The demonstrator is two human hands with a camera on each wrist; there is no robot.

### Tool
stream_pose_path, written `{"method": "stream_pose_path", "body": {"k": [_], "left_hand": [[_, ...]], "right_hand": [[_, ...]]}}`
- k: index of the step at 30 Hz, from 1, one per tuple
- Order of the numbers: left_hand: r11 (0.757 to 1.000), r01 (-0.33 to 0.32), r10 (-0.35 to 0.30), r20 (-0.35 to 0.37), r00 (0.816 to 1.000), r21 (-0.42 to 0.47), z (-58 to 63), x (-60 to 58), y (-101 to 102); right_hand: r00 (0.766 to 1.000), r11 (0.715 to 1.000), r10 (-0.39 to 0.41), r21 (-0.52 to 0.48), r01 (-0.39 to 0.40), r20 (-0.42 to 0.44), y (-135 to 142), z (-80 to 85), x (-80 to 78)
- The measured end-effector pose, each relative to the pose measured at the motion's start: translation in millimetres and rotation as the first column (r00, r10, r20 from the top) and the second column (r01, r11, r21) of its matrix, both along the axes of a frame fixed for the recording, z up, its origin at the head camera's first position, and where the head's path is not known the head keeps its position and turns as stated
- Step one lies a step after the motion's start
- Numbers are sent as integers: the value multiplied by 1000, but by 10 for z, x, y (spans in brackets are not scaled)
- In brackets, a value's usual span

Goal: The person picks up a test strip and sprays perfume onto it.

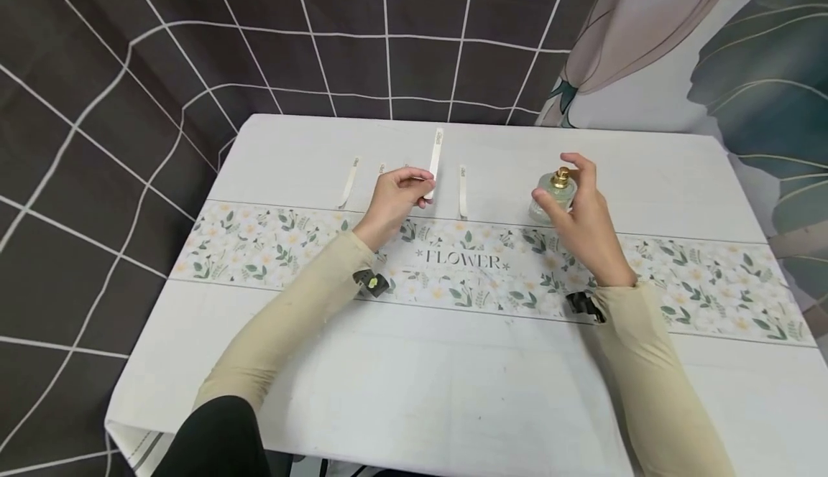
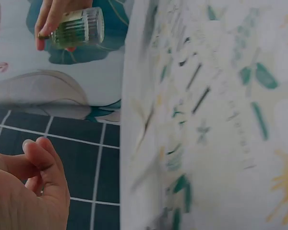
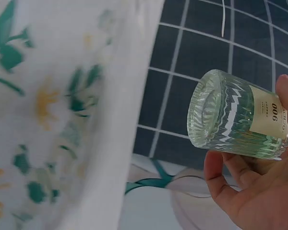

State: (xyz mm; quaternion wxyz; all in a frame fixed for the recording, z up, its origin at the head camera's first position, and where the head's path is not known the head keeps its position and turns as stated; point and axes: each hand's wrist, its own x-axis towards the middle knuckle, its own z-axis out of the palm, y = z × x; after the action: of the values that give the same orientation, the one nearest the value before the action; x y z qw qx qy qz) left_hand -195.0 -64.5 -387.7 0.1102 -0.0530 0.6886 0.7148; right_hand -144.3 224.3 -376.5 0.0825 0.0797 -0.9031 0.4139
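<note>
My left hand (image 1: 399, 198) pinches a slim white paper test strip (image 1: 435, 157) by its lower end, the strip pointing up and away over the table. In the left wrist view the fingertips of that left hand (image 2: 36, 187) meet, and the strip cannot be made out. My right hand (image 1: 585, 218) grips a clear ribbed glass perfume bottle (image 1: 545, 206), with the index finger by its gold spray top (image 1: 561, 177). A cream label marked 006 shows on the bottle (image 3: 235, 115) in the right wrist view, its base off the table.
More white strips lie on the table, one left of my left hand (image 1: 350, 182) and one to its right (image 1: 462, 192). A floral runner (image 1: 310, 247) printed FLOWER crosses the white table (image 1: 453, 383). Dark gridded cloth (image 1: 349, 3) hangs behind and at the left.
</note>
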Motion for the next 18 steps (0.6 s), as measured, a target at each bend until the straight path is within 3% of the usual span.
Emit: {"method": "stream_pose_path", "body": {"k": [9, 18], "left_hand": [[995, 49, -43, 71, 997, -90, -277, 37, 115], [989, 84, -60, 188, 980, -123, -364, -3, 148]], "right_hand": [[998, 999, 15, 35, -17, 58, 15, -130, -52], [995, 996, 38, 71, -45, 96, 12, -150, -105]]}}
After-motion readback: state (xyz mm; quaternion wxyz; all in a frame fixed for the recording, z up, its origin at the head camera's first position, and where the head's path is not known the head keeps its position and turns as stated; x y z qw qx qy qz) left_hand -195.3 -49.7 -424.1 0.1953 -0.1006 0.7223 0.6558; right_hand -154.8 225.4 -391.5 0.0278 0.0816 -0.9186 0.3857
